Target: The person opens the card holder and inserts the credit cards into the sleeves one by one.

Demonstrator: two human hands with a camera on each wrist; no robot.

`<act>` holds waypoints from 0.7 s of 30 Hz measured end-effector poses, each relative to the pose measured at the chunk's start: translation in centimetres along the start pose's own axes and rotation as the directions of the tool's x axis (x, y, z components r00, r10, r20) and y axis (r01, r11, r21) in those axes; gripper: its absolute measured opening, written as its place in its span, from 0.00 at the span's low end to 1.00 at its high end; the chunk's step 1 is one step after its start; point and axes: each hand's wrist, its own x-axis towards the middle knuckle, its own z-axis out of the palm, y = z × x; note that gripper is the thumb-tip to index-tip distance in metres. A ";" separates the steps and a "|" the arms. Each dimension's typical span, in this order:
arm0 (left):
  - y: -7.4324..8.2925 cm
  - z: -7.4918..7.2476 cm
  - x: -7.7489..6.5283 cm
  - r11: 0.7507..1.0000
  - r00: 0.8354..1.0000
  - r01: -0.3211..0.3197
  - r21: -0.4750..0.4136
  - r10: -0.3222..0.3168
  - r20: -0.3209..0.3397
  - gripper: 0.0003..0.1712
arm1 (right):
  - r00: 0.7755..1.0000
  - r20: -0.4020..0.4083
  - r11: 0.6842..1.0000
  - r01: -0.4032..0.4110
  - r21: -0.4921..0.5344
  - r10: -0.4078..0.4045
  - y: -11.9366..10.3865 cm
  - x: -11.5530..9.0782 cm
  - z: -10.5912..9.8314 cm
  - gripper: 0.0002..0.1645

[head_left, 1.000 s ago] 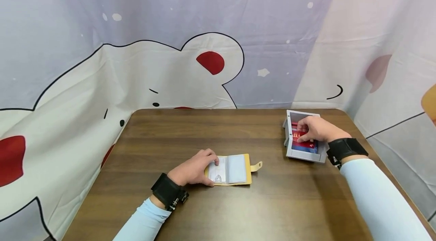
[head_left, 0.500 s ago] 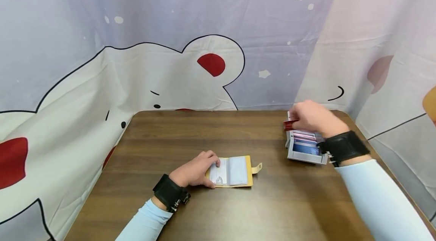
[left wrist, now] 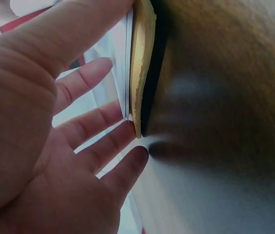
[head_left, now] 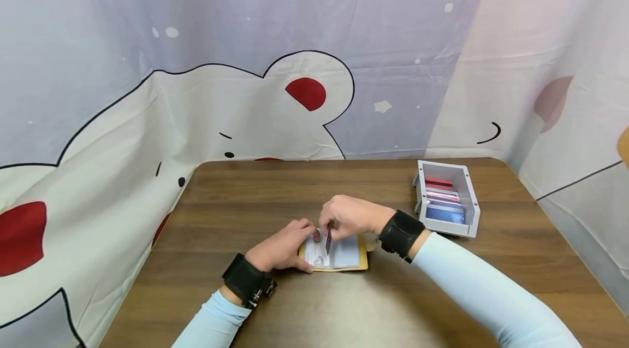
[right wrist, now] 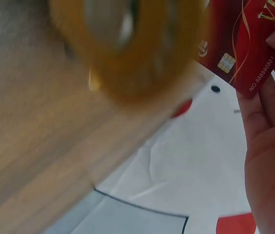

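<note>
Red card (right wrist: 249, 48) is out of the tray (head_left: 473, 192), pinched in the right hand (head_left: 351, 216) and held on edge over the middle of the open wallet (head_left: 363, 254). Left hand (head_left: 282, 247) grips the wallet's left side. Can't tell whether the card's lower edge is tucked in; I'd call it not seated. Likely left: seating it, then maybe more, since other cards (head_left: 444, 213) sit in the tray.

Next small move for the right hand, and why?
I'd probably lower the red card slightly, lining its edge up with a page pocket: the right hand pinches it on edge over the open yellow card holder, and the left hand holds the holder's left side.
</note>
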 end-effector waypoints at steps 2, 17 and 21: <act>-0.1 0.1 0.0 1.000 1.000 0.005 0.001 -0.005 0.001 0.38 | 1.000 0.024 1.000 0.001 -0.002 -0.001 0.0 0.5 0.7 0.11; 0.0 0.0 0.1 0.999 1.000 0.007 0.043 -0.007 -0.012 0.43 | 0.986 0.162 0.999 -0.032 0.024 0.028 -0.1 2.2 2.3 0.16; -0.1 0.1 0.1 0.999 1.000 0.003 0.049 -0.002 -0.022 0.39 | 0.975 0.210 0.997 -0.079 0.018 0.073 -0.1 2.3 2.8 0.17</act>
